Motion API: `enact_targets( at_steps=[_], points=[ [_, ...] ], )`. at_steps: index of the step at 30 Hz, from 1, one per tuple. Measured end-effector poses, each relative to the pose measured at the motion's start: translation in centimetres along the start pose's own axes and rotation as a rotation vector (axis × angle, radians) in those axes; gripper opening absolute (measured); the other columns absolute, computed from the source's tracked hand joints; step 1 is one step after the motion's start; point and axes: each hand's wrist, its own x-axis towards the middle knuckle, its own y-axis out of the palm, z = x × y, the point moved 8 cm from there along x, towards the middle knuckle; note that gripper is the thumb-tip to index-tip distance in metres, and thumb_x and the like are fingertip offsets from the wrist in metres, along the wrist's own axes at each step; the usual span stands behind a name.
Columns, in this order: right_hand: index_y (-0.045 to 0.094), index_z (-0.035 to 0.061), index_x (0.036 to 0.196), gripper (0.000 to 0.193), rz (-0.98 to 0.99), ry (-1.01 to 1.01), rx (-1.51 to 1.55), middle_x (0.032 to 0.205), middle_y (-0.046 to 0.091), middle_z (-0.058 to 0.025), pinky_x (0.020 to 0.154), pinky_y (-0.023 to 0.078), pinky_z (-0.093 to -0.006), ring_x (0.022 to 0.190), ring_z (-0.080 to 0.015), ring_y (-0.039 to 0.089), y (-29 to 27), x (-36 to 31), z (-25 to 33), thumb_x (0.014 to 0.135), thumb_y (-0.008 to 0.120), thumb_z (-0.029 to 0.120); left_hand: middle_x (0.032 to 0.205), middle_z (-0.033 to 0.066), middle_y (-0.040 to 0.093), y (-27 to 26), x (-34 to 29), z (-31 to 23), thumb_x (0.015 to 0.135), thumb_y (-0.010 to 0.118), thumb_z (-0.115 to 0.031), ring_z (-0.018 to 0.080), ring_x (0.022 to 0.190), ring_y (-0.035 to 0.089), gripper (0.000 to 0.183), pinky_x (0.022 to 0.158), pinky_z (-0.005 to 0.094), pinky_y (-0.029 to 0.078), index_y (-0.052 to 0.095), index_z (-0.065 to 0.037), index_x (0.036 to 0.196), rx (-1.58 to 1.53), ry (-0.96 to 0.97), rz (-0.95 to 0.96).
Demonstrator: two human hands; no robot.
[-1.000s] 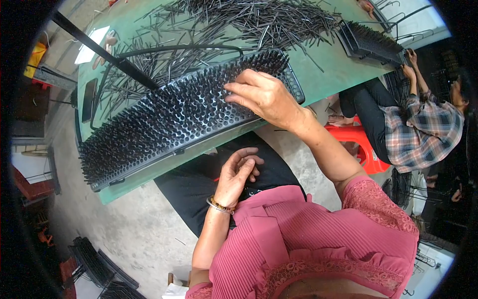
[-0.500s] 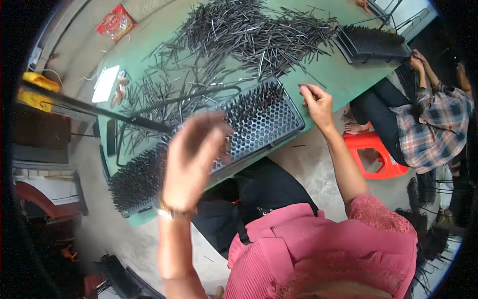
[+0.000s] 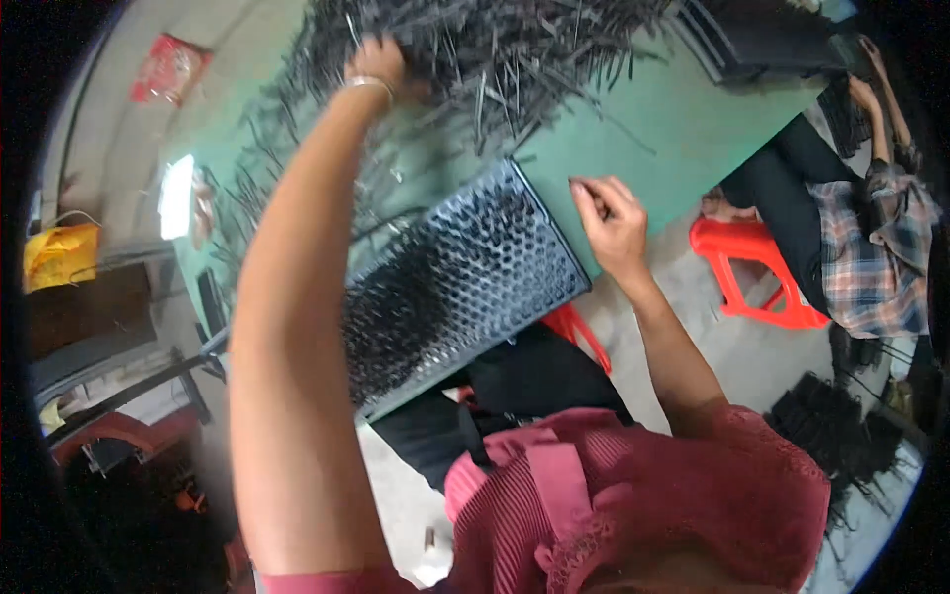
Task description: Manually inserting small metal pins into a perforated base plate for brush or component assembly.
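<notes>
My left forearm [image 3: 287, 307] passes above the black tray [image 3: 524, 272] full of holes; if it dropped, I think it could brush the dark pieces [image 3: 396, 307] standing there and knock them askew. The black strips [image 3: 505, 64] lie crossed over one another, so grabbing too many might drag loose ones across the bench [image 3: 683, 148]. The tray's front edge seems to sit at or past the bench's near edge; a hard bump might tip it toward my lap [image 3: 544, 371].

My left grip [image 3: 377, 63] is at the strips, beyond the tray; it is blurred, so I can't tell how far it is spread or whether it has caught any. My right grip [image 3: 616, 220] is just off the tray's right end, fingers curled, thumb near the forefinger; whether anything is pinched there I can't tell.
</notes>
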Motion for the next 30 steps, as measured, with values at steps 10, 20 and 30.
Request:
enact_targets(
  at_steps=[10, 20, 30],
  points=[
    [0.067, 0.0020, 0.087, 0.006, 0.022, 0.077, 0.015, 0.072, 0.058, -0.0034, 0.048, 0.042, -0.0206, 0.055, -0.0072, 0.052, 1.0, 0.1, -0.4, 0.081, 0.064, 0.002, 0.126, 0.0185, 0.044, 0.8, 3.2, 2.0, 0.052, 0.079, -0.059, 0.0347, 0.117, 0.047, 0.100, 0.094, 0.0496, 0.039, 0.040, -0.001, 0.124, 0.069, 0.087, -0.130],
    [0.067, 0.0010, 0.087, 0.007, 0.011, 0.073, 0.010, 0.074, 0.059, -0.0062, 0.048, 0.043, -0.0221, 0.056, -0.0097, 0.054, 0.3, -0.2, 0.0, 0.081, 0.065, 0.002, 0.124, 0.0168, 0.049, 0.0, 2.7, 0.9, 0.052, 0.086, -0.037, 0.0308, 0.116, 0.050, 0.088, 0.097, 0.0443, 0.039, 0.044, -0.003, 0.122, 0.007, -0.043, 0.054],
    [0.066, 0.0005, 0.086, 0.006, -0.018, 0.060, 0.039, 0.074, 0.060, -0.0073, 0.049, 0.044, -0.0245, 0.054, -0.0122, 0.054, 0.0, 0.0, 0.1, 0.080, 0.065, 0.002, 0.122, 0.0142, 0.052, -0.7, 1.9, -1.0, 0.063, 0.079, -0.028, 0.0282, 0.115, 0.052, 0.071, 0.096, 0.0450, 0.039, 0.047, -0.003, 0.121, 0.190, 0.043, 0.154]
  ],
)
